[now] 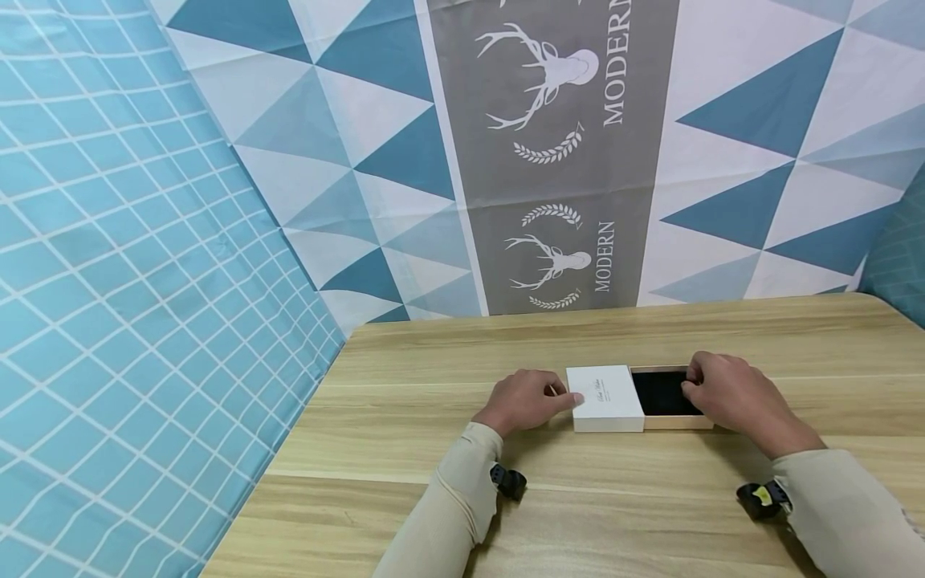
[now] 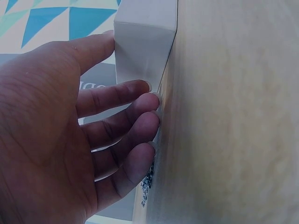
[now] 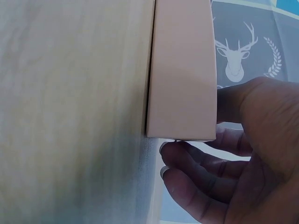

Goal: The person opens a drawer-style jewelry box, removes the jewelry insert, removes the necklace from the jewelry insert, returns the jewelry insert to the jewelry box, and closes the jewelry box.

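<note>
A white box sleeve (image 1: 605,393) with small dark lettering on top lies on the wooden table. From its right end sticks out a pinkish drawer (image 3: 183,70) with a black interior (image 1: 659,392). My left hand (image 1: 526,400) holds the sleeve's left end, thumb on the top face and index fingertip low at the end; the other fingers curve loosely by the tabletop. At the drawer's right end, my right hand (image 1: 739,400) pinches the end wall, thumb over the inner side and fingers outside. That thumb's tip is hidden in the right wrist view.
The light wood table (image 1: 405,449) runs beneath both forearms. Behind it hangs a cloth (image 1: 552,177) with triangles and deer heads, and a blue grid-patterned cloth (image 1: 144,305) covers the left side. Black wrist cameras (image 1: 509,482) are strapped to the sleeves. A teal fabric edge (image 1: 899,249) shows at the right.
</note>
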The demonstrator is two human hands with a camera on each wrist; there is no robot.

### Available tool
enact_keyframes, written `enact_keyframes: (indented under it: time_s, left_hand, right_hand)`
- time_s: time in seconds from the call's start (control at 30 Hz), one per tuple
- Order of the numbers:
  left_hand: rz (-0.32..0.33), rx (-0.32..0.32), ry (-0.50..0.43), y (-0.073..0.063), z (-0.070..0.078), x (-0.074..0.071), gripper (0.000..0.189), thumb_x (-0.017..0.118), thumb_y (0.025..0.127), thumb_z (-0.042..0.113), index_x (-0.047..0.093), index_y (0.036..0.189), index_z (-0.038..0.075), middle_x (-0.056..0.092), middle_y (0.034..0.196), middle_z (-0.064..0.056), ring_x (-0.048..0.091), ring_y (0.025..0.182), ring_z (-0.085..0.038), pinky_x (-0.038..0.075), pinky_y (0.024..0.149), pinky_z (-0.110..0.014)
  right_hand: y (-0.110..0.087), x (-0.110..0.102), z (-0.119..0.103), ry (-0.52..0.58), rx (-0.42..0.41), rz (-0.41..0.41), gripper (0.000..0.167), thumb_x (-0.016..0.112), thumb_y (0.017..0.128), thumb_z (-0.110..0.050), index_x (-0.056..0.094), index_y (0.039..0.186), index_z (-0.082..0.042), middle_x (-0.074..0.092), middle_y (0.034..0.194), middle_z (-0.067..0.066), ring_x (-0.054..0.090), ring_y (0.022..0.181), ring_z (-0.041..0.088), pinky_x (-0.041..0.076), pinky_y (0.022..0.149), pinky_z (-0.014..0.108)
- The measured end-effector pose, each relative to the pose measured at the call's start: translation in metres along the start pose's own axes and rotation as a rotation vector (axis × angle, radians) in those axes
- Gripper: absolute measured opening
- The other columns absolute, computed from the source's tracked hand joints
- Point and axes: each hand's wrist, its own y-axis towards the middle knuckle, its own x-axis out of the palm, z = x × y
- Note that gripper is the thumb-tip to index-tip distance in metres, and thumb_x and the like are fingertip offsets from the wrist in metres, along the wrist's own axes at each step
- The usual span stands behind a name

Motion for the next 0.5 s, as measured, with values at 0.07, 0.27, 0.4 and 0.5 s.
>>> enact_keyframes:
  time_s: [0.07,0.27,0.4,0.5]
  left_hand:
    - [-0.001,-0.001,-0.001,0.0002,0.0002,0.0001,0.034,0.059,0.094,0.06,0.074,0.092,0.03,0.061,0.079,0.021,0.056,0.071,-0.002,0.044,0.068,-0.027]
    - [-0.004,-0.002,-0.005,0.0002,0.0007,0.0,0.034,0.059,0.094,0.06,0.074,0.093,0.03,0.061,0.079,0.021,0.056,0.071,-0.002,0.044,0.068,-0.027]
    - [-0.004,0.003,0.0,0.0003,0.0002,0.0004,0.034,0.059,0.094,0.06,0.074,0.093,0.03,0.062,0.08,0.021,0.056,0.072,-0.001,0.044,0.068,-0.027]
    - [-0.004,0.008,0.002,0.0006,0.0,0.0005,0.034,0.059,0.094,0.06,0.075,0.096,0.03,0.063,0.083,0.02,0.056,0.074,0.0,0.044,0.069,-0.027]
  right_hand:
    - [-0.0001,0.0,-0.0003,0.003,0.0,0.002,0.018,0.066,0.092,-0.011,0.062,0.098,0.005,0.061,0.083,0.013,0.051,0.065,0.022,0.044,0.059,0.042]
    - [-0.0004,0.0003,-0.0005,0.005,-0.001,0.006,0.017,0.065,0.092,-0.011,0.061,0.096,0.005,0.06,0.082,0.011,0.05,0.065,0.022,0.042,0.058,0.04]
    - [-0.0003,0.0005,-0.0005,0.009,-0.002,0.005,0.015,0.065,0.093,-0.011,0.061,0.094,0.003,0.058,0.079,0.009,0.049,0.063,0.021,0.04,0.056,0.038]
    - [-0.0002,0.0007,-0.0005,0.011,-0.003,0.006,0.015,0.065,0.093,-0.011,0.061,0.093,0.003,0.057,0.078,0.009,0.048,0.063,0.021,0.039,0.055,0.037]
